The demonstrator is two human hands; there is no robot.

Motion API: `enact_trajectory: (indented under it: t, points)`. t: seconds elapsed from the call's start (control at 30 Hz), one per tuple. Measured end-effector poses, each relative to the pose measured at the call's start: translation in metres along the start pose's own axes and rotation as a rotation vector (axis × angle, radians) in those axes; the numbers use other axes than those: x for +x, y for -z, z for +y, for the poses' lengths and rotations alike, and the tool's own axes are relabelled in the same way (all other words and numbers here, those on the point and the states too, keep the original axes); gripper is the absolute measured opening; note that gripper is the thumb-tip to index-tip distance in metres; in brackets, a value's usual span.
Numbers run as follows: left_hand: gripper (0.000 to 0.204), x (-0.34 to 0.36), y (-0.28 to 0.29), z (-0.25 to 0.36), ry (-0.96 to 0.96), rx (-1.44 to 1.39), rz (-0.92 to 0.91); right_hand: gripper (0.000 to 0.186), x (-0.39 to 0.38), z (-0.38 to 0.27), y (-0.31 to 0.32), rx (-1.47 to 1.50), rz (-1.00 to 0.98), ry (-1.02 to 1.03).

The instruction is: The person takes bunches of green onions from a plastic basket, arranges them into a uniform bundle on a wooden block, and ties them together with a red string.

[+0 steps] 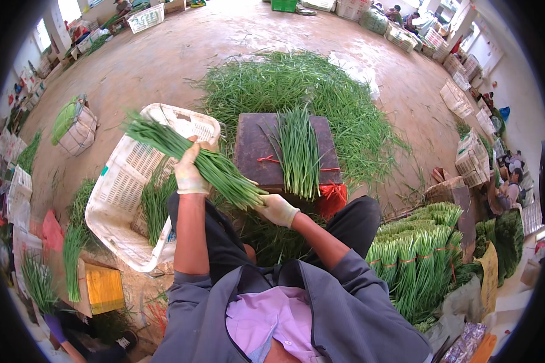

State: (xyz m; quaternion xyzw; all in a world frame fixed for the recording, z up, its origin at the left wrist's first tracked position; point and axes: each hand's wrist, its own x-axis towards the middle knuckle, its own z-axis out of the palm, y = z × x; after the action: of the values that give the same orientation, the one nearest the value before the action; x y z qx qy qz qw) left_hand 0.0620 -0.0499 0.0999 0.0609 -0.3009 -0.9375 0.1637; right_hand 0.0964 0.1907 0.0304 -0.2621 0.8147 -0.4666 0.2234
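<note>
Both my hands wear thin pale gloves and grip one long bundle of green chives (188, 151) that slants from upper left to lower right. My left hand (189, 170) clasps its middle. My right hand (277, 209) holds its lower, cut end. The bundle hovers over the edge of a white plastic basket (118, 193) holding a few more chives. Just ahead stands a dark wooden block (254, 151) with a smaller bunch of chives (298, 151) laid across a red tie string (266, 160).
A big loose heap of chives (345, 103) lies on the concrete floor beyond the block. Tied bundles (415, 254) are stacked at my right. More baskets, crates and seated people line the room's edges. A yellow box (104, 287) sits at lower left.
</note>
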Motion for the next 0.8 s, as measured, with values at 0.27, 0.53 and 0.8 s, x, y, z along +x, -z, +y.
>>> enact_trajectory:
  t: [0.27,0.53,0.8]
  points:
    - [0.030,0.034,0.045,0.024,-0.047,-0.162,-0.049,0.031,-0.038,0.060,0.007,-0.490,-0.345,-0.110]
    - [0.045,-0.009,0.024,-0.012,0.159,-0.100,-0.232,0.048,0.026,-0.076,0.026,-0.159,0.463,0.134]
    - [0.041,-0.010,0.044,-0.017,0.115,-0.098,-0.282,0.019,0.030,-0.062,0.024,0.688,0.326,0.181]
